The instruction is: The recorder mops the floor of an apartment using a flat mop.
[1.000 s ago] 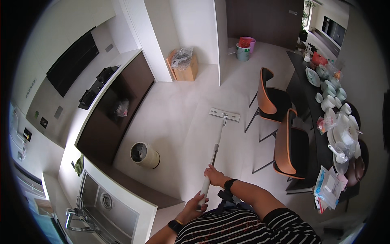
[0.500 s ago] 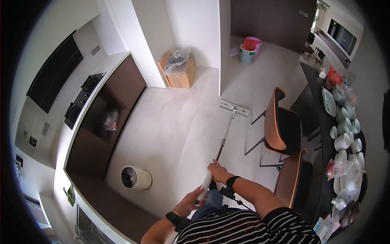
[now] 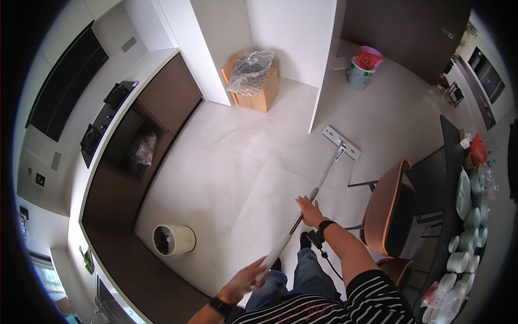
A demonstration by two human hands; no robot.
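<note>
A flat mop with a long pole [image 3: 327, 171] runs slantwise from my body out to the floor. Its pale, wide, flat head [image 3: 330, 135] lies on the light tiles, just right of the end of a white partition. My left hand [image 3: 244, 278] is closed round the white grip at the near end. Farther up, my right hand [image 3: 309, 211] is wrapped over the pole near its grey and brown section. Dark bands are on both wrists, and a black cord hangs by the right one.
A brown chair [image 3: 384, 210] stands close right of the pole. Beyond it, a dark table [image 3: 450, 156] carries dishes. A white bin [image 3: 183, 240] is at left, beside brown cabinets [image 3: 167, 92]. Farther off are a cardboard box [image 3: 261, 97] and a bucket [image 3: 358, 78].
The mop head has shifted to the right, nearer the chair. My hands are farther apart, with the right one higher up the pole. The whole view has turned, and my legs show more.
</note>
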